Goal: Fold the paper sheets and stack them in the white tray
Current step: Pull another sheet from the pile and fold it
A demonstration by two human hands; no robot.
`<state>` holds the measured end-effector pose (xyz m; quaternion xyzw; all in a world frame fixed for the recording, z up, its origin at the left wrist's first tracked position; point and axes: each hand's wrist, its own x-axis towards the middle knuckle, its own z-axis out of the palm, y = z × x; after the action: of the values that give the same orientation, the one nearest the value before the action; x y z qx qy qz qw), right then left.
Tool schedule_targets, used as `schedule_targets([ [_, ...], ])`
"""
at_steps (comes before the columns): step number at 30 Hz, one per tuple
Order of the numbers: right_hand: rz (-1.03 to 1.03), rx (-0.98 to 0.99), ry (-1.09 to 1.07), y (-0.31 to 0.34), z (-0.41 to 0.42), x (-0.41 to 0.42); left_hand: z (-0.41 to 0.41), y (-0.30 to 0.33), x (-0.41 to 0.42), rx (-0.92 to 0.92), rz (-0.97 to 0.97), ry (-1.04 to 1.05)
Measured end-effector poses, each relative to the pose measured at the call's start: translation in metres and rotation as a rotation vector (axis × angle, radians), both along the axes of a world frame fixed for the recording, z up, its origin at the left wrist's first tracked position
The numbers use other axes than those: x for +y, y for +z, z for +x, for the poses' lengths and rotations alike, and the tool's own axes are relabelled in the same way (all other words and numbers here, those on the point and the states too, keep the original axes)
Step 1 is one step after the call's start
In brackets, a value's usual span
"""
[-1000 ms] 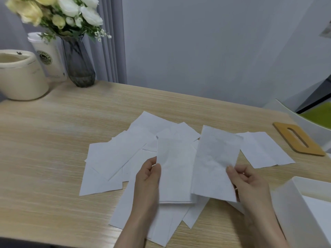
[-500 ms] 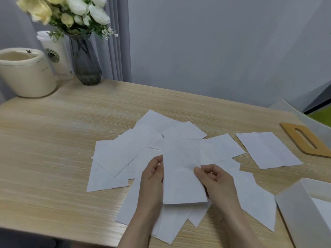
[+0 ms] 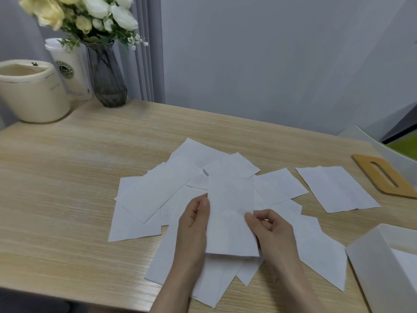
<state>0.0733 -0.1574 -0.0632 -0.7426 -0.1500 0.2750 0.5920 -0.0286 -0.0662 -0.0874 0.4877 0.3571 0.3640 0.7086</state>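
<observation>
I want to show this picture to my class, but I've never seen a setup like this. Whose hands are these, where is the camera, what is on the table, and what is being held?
No machine here: the hands belong to a person wearing a camera on the head, so the single view looks forward and down, as their own eyes would. The left hand and right hand each pinch a side edge of one folded paper sheet, held above a scattered pile of loose sheets on a wooden table. A white tray for the folded sheets stands at the right edge. Beyond it lies a slotted wooden lid. In the far left corner stand a vase of flowers, a paper cup and a cream bin.
</observation>
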Motion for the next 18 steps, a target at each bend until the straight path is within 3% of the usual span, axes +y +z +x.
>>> schedule_targets([
  [8, 0.006, -0.100, -0.009, -0.004, -0.001, -0.005, -0.001, -0.001, -0.002, 0.001, -0.005, -0.017],
  [18, 0.201, -0.115, 0.063, 0.001, -0.016, -0.023, 0.020, 0.013, -0.033, -0.114, -0.078, 0.077],
])
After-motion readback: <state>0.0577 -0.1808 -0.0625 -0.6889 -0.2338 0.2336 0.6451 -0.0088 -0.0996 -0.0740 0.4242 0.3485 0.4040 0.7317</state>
